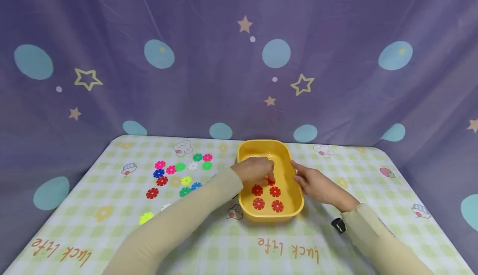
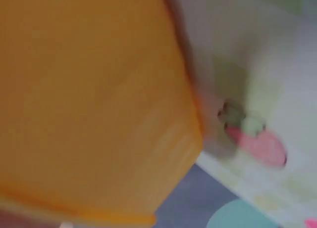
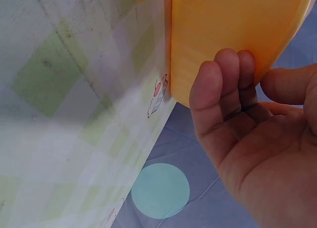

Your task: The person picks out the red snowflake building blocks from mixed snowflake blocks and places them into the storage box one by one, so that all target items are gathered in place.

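Note:
A yellow plastic basin stands on the table, with several red snowflake discs lying in rows on its floor. My left hand reaches in over the left rim, fingers bent down and fingertips at a red snowflake disc that they partly cover. In the left wrist view, the basin's outer wall fills much of the frame and the left fingers are hidden. At the right side, my right hand grips the rim. The right wrist view shows its thumb at the rim and its fingers against the outer wall.
Left of the basin, loose snowflake discs in pink, green, blue, white, yellow and red lie scattered on the checked tablecloth. A black object sits by the right wrist. A purple curtain hangs behind the table.

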The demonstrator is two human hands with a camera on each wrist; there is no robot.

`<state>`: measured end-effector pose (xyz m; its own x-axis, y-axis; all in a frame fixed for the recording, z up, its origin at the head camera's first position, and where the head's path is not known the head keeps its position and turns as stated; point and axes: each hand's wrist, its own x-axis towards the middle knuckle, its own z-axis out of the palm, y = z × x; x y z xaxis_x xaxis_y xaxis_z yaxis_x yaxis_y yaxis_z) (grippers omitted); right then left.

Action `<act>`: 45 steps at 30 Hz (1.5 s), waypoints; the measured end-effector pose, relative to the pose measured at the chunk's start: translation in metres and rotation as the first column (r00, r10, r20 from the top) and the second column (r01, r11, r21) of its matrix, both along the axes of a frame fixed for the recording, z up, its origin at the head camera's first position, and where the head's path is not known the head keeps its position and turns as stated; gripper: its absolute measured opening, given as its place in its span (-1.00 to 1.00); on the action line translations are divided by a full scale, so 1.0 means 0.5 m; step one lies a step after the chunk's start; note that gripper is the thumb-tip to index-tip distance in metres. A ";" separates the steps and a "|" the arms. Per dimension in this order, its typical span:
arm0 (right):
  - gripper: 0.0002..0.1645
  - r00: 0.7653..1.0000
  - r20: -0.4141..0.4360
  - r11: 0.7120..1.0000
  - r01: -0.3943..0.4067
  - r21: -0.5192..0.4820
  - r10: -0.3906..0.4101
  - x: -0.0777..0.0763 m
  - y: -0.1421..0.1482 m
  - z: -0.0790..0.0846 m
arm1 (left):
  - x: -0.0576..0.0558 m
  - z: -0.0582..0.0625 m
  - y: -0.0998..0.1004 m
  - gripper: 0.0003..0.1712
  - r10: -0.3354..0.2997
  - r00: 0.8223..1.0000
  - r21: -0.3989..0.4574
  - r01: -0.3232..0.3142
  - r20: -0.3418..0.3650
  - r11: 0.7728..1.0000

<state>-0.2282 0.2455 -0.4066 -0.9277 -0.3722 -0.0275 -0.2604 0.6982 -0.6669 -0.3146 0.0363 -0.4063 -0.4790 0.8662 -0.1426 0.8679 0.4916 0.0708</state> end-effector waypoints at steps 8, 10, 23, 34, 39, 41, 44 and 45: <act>-0.36 1.000 0.028 1.000 0.000 -0.003 0.000 -0.003 -0.011 0.004 | 0.029 0.083 -0.095 -0.64 -0.022 0.996 0.136 0.034 -0.091 0.990; -0.36 1.000 0.021 1.000 0.002 -0.001 -0.002 -0.003 -0.011 0.004 | 0.038 0.113 -0.154 -0.72 -0.010 0.993 0.201 0.033 -0.115 0.979; -0.38 1.000 -0.003 1.000 0.015 0.016 -0.015 0.010 0.005 0.003 | 0.081 0.053 -0.561 -0.79 0.513 0.821 0.008 -0.531 0.251 0.847; -0.37 1.000 0.024 1.000 0.020 -0.023 -0.020 0.006 -0.010 0.003 | 0.081 -0.012 -0.608 -0.80 0.567 0.761 0.043 -0.608 0.314 0.793; -0.37 1.000 0.012 1.000 0.010 -0.009 -0.010 0.003 -0.011 0.004 | 0.081 -0.009 -0.616 -0.76 0.561 0.739 0.052 -0.620 0.373 0.783; -0.37 1.000 0.004 1.000 0.008 -0.005 -0.008 0.002 -0.011 0.004 | 0.081 -0.007 -0.619 -0.71 0.544 0.739 0.065 -0.614 0.398 0.787; -0.37 1.000 0.007 1.000 0.013 -0.008 -0.013 0.002 -0.011 0.003 | 0.080 -0.009 -0.621 -0.64 0.519 0.742 0.068 -0.598 0.423 0.799; -0.37 1.000 0.008 1.000 0.012 -0.010 -0.012 0.002 -0.010 0.002 | 0.080 -0.010 -0.622 -0.63 0.516 0.742 0.064 -0.594 0.427 0.802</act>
<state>-0.2272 0.2403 -0.4056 -0.9320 -0.3611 -0.0313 -0.2464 0.6947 -0.6758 -0.2746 -0.2747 -0.4115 -0.8263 0.4900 -0.2777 0.3302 0.8209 0.4659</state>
